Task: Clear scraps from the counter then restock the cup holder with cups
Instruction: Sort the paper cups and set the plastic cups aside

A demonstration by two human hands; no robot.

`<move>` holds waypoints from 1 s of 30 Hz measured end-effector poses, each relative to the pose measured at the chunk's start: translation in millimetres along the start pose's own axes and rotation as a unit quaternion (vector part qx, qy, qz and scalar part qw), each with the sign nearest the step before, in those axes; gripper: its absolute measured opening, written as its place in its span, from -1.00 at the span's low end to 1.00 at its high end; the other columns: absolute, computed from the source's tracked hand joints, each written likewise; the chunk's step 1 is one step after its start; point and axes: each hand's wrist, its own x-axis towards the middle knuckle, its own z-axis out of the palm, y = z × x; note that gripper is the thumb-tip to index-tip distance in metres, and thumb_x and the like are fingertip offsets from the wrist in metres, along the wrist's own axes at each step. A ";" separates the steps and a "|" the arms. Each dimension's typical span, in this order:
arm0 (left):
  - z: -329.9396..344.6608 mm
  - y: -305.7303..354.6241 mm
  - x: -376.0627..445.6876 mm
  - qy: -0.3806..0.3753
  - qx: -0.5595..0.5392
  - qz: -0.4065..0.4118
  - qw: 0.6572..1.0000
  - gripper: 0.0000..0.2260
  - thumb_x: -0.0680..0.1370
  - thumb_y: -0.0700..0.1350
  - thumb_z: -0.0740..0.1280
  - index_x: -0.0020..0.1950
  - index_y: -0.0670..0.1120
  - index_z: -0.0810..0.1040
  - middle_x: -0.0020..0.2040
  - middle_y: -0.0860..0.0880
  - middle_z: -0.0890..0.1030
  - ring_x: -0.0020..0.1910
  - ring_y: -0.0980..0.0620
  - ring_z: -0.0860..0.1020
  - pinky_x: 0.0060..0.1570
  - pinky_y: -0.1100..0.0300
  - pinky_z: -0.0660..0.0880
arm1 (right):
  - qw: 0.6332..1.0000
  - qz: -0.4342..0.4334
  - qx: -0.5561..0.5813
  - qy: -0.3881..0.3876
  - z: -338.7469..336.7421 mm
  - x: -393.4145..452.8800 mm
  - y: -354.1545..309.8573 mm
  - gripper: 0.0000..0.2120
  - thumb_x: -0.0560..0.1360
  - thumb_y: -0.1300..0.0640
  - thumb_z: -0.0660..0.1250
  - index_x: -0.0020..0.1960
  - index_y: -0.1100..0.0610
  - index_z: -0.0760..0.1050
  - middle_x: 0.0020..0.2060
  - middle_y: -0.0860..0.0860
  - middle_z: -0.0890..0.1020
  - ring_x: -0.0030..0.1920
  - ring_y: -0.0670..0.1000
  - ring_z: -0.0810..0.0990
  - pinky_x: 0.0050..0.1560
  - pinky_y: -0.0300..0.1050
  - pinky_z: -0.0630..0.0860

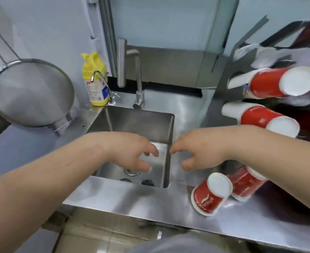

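Forearms [41,179] cross sink [132,121]; red cups [211,194] lie right.

red cups [210,194] right of the sink [112,118]: white script, too blurred to read | yellow bottle [95,83] behind the sink: label unreadable

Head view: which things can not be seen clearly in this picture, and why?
- Second red cup on the counter, head view: the right forearm covers its upper part.
- Cup holder, head view: blurred and cut by the right edge.
- Dark bits near the sink drain, head view: too small to name.
- Both hands, left and right, head view: motion blur; no scrap visible in them.
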 end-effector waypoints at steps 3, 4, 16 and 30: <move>16.4 37.4 42.3 -0.008 -0.038 0.040 0.998 -0.43 0.55 0.15 0.32 0.51 0.10 0.25 0.40 0.05 0.45 0.31 0.05 0.46 0.21 0.25 0.34 | 0.999 0.040 0.036 0.002 25.6 -34.4 29.4 -0.48 0.52 -0.16 0.23 0.44 -0.10 0.26 0.29 -0.01 0.49 0.25 0.06 0.47 0.25 0.00 0.43; 24.4 49.0 54.7 -0.010 -0.054 0.045 0.997 -0.39 0.54 0.15 0.34 0.53 0.08 0.20 0.42 0.03 0.42 0.34 0.05 0.43 0.22 0.27 0.31 | 0.998 0.049 0.047 0.009 36.0 -43.6 37.6 -0.48 0.52 -0.16 0.23 0.44 -0.10 0.27 0.28 0.00 0.49 0.24 0.07 0.48 0.24 -0.01 0.44; 121.8 113.8 127.1 0.088 -0.262 0.046 0.960 -0.25 0.32 0.14 0.51 0.44 0.15 0.25 0.21 0.08 0.43 0.25 0.07 0.44 0.21 0.23 0.38 | 0.942 0.103 0.292 0.126 146.0 -82.4 48.2 -0.43 0.38 -0.05 0.40 0.34 -0.01 0.31 0.24 -0.01 0.48 0.26 -0.01 0.41 0.26 -0.01 0.41; 170.0 124.6 154.8 0.112 -0.368 0.024 0.923 -0.35 0.30 0.11 0.51 0.33 0.24 0.32 0.18 0.10 0.46 0.18 0.15 0.48 0.18 0.14 0.49 | 0.890 0.156 0.376 0.207 184.8 -80.3 54.7 -0.44 0.29 -0.07 0.38 0.24 -0.19 0.28 0.12 -0.13 0.46 0.12 -0.09 0.47 0.12 -0.14 0.47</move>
